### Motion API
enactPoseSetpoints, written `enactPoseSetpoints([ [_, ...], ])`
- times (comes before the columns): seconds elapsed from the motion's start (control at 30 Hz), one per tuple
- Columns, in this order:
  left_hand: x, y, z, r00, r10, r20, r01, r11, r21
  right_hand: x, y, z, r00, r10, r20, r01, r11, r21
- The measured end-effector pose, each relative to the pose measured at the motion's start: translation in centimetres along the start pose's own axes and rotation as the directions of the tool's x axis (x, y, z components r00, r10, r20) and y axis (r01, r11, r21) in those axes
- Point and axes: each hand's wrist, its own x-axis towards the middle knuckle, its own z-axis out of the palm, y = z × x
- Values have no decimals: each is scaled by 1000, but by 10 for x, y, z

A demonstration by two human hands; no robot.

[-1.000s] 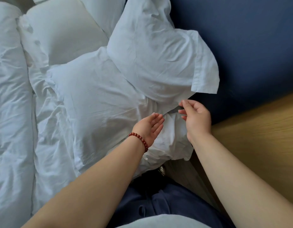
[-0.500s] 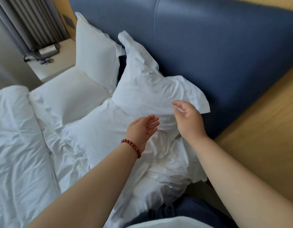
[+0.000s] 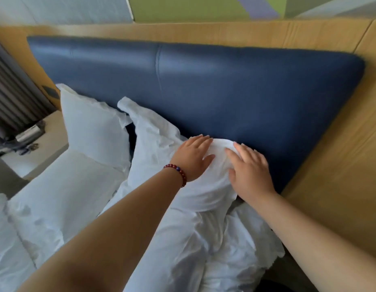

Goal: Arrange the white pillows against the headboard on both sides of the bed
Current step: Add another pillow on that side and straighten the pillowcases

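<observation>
Crumpled white cotton pillow [image 3: 161,148] leans slantwise on the padded navy headboard [image 3: 225,87]; my left hand [image 3: 192,158] and right hand [image 3: 249,169] press flat, fingers straight, on its near corner.

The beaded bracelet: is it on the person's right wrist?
No, the beaded bracelet circles the wrist of the left hand; the right hand has a bare wrist.

The near pillow [image 3: 157,144] is covered in matt white cloth, heavily creased; the far pillow [image 3: 92,127], in smoother cloth. The headboard [image 3: 225,91] is upholstered in navy leather-like material with a soft sheen, framed by a matt wood-grain panel [image 3: 334,165].
</observation>
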Motion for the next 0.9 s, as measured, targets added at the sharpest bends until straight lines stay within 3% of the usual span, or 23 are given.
enactPoseSetpoints([
  [0.1, 26, -14, 1, 999, -17, 44, 13, 997, 76, 5, 13, 7, 995, 30, -91, -11, 980, 197],
  [0.17, 31, -20, 3, 995, -56, 84, 49, 996, 74, 5, 21, 4, 976, 189, -107, -124, 889, 440],
  [0.23, 26, -22, 9, 983, -105, 149, 96, 993, 65, 3, 28, -2, 900, 420, -119, -269, 747, 608],
  [0.3, 17, -24, 15, 975, -139, 172, 129, 990, 65, 2, 33, -7, 799, 601, -28, -411, 579, 704],
  [0.43, 2, -30, 18, 978, -156, 139, 151, 988, 40, -2, 40, 1, 626, 739, 248, -569, 216, 793],
  [0.53, -7, -29, 18, 985, -134, 111, 131, 991, 32, -9, 39, 8, 476, 787, 392, -603, -33, 797],
  [0.63, -10, -22, 19, 987, -119, 111, 114, 992, 56, -12, 37, 11, 380, 837, 394, -647, -63, 760],
  [0.73, -7, -16, 19, 990, -104, 95, 97, 992, 76, -21, 40, 9, 375, 843, 385, -620, -80, 781],
  [0.77, -7, -15, 19, 992, -102, 75, 95, 992, 86, -25, 42, 10, 399, 848, 349, -604, -43, 796],
  [0.9, -12, -15, 22, 997, -69, -32, 73, 983, 166, -34, 41, 4, 591, 802, 91, -540, 308, 783],
])
